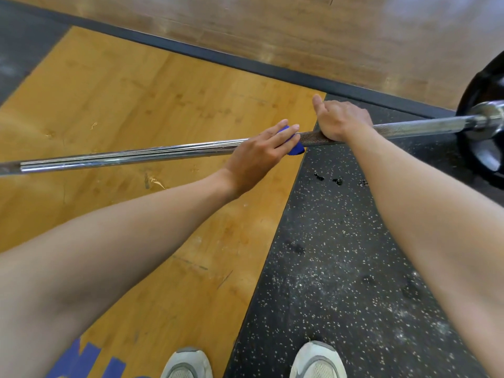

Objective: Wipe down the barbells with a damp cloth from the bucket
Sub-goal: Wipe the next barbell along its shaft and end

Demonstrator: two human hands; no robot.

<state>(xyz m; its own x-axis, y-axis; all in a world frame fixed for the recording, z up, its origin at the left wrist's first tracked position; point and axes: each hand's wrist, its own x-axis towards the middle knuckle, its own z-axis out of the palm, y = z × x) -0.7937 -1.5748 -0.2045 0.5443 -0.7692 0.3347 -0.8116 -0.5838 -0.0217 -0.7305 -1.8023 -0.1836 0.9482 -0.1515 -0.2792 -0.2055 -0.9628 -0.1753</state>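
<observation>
A steel barbell (131,155) runs across the view from the left edge to a black weight plate (484,126) at the right. My left hand (259,154) holds a blue cloth (296,148) wrapped on the bar near its middle, fingers laid over it. My right hand (339,120) grips the knurled part of the bar just to the right of the cloth, thumb sticking out. Most of the cloth is hidden under my left hand.
The bar lies over a yellow wooden platform (122,91) on the left and speckled black rubber flooring (341,268) on the right. My two grey shoes (317,360) stand at the bottom edge. A dark strip (245,64) borders the platform's far side.
</observation>
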